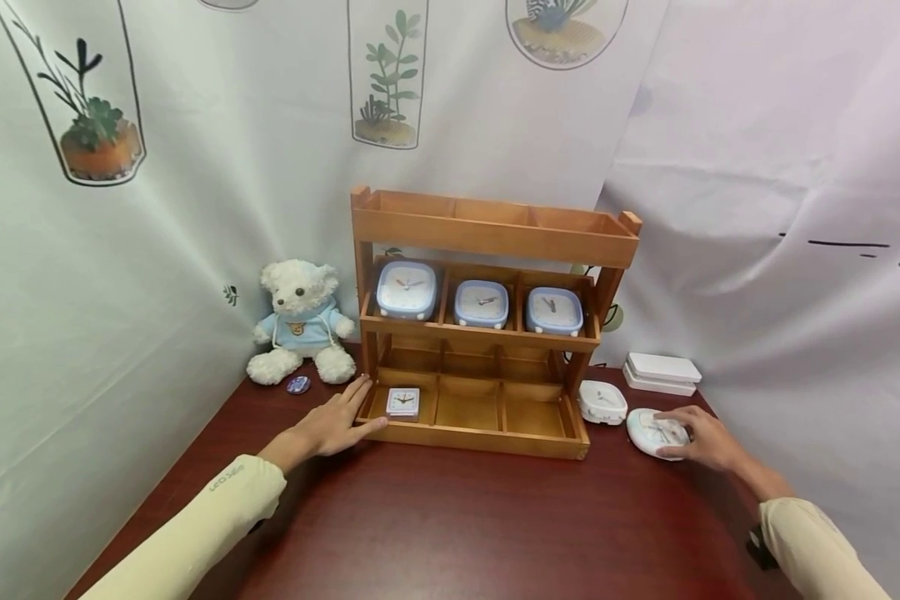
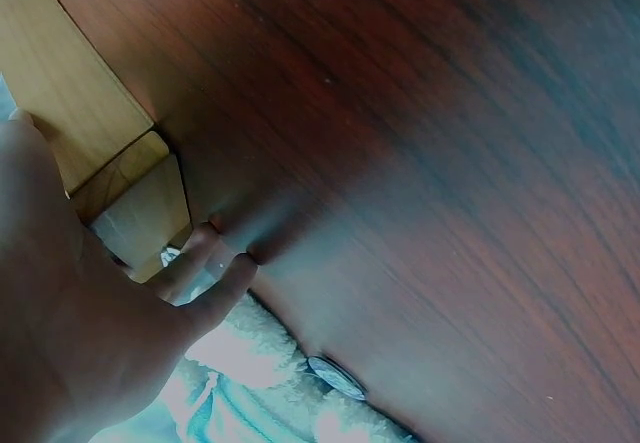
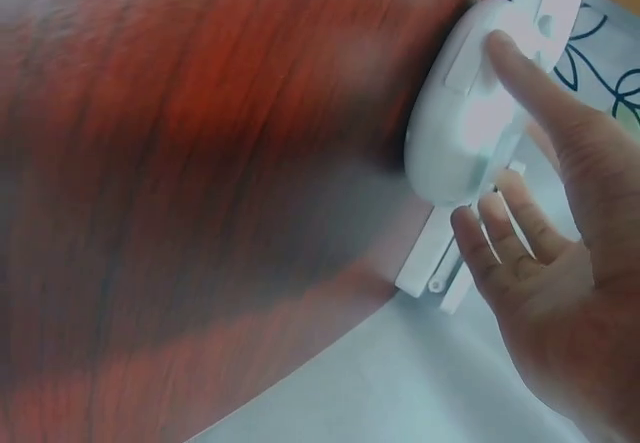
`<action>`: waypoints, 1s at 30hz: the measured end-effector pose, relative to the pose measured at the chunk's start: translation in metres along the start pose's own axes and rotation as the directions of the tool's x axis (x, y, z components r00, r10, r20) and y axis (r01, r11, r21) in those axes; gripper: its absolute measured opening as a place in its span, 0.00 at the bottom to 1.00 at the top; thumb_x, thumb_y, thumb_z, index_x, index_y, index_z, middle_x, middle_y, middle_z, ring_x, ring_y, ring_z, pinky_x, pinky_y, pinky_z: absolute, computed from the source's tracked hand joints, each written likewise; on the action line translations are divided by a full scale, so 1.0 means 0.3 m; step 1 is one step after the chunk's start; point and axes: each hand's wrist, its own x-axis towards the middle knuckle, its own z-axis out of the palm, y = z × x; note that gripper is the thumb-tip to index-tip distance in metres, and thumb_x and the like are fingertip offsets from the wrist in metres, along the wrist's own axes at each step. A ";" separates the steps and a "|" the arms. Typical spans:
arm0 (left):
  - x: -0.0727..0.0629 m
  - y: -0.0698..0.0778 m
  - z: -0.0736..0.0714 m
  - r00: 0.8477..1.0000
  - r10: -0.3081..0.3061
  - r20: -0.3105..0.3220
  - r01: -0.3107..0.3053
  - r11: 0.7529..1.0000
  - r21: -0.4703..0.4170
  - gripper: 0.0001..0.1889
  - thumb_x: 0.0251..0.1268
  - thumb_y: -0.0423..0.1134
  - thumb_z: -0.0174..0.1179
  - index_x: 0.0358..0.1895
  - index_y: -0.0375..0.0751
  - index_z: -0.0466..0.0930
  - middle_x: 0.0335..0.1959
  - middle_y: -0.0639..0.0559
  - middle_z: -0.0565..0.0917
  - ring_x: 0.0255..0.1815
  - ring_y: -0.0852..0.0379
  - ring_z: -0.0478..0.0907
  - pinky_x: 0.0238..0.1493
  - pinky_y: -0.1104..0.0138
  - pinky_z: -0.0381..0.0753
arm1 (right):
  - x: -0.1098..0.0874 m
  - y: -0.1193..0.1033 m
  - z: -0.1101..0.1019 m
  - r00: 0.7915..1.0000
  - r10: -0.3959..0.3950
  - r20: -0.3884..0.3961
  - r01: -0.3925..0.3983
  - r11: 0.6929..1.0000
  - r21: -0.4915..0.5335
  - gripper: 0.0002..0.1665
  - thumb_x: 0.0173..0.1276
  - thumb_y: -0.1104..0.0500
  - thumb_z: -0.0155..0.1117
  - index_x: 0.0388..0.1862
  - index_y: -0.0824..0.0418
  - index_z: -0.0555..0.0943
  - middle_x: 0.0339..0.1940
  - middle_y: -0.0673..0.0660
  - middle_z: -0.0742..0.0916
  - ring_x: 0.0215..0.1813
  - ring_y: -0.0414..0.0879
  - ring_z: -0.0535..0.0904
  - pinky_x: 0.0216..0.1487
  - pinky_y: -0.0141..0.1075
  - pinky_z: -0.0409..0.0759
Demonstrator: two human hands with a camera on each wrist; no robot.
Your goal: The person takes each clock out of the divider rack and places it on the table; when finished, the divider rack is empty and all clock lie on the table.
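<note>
My left hand [image 1: 335, 422] is at the left front corner of a wooden three-tier shelf [image 1: 495, 236], thumb along the front board and fingers spread beside its end. A small square white alarm clock [image 1: 402, 402] sits in the bottom tier's left compartment, close to that hand. Over on the right, my right hand [image 1: 708, 439] holds a round white alarm clock [image 1: 648, 432] by its edge, thumb on one side and fingers at the other. In the right wrist view, the thumb lies against the casing of the round clock [image 3: 465, 113].
Three blue-rimmed clocks [image 1: 482, 303] fill the middle tier. A white clock [image 1: 602, 402] stands between the shelf and the round clock, with white boxes [image 1: 662, 372] behind. Left of the shelf sit a teddy bear [image 1: 300, 321] and a small blue disc [image 1: 297, 385]. Fabric walls surround the table [image 1: 450, 525].
</note>
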 end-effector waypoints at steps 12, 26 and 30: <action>0.004 0.002 -0.002 1.000 0.000 -0.002 0.000 1.000 0.007 0.50 0.76 0.71 0.46 0.84 0.34 0.50 0.85 0.37 0.49 0.77 0.26 0.60 0.66 0.34 0.68 | 0.071 0.036 0.036 0.992 0.120 0.043 -0.120 0.993 0.001 0.34 0.49 0.57 0.87 0.54 0.70 0.86 0.53 0.74 0.86 0.55 0.71 0.81 0.52 0.61 0.76; 0.001 -0.002 0.003 1.000 -0.004 -0.001 0.004 1.000 0.011 0.50 0.76 0.71 0.46 0.84 0.34 0.50 0.85 0.38 0.49 0.76 0.26 0.61 0.64 0.33 0.69 | 0.091 0.038 0.040 0.991 0.130 0.033 -0.130 0.992 0.005 0.33 0.49 0.59 0.87 0.54 0.69 0.85 0.53 0.75 0.86 0.53 0.70 0.82 0.49 0.59 0.76; 0.003 -0.001 0.001 1.000 -0.002 -0.003 0.002 1.000 0.012 0.50 0.76 0.71 0.46 0.83 0.33 0.50 0.85 0.37 0.50 0.76 0.25 0.61 0.63 0.33 0.69 | 0.093 0.031 0.039 0.993 0.119 0.009 -0.119 0.993 0.006 0.33 0.50 0.58 0.86 0.54 0.69 0.85 0.52 0.75 0.86 0.54 0.71 0.82 0.50 0.60 0.76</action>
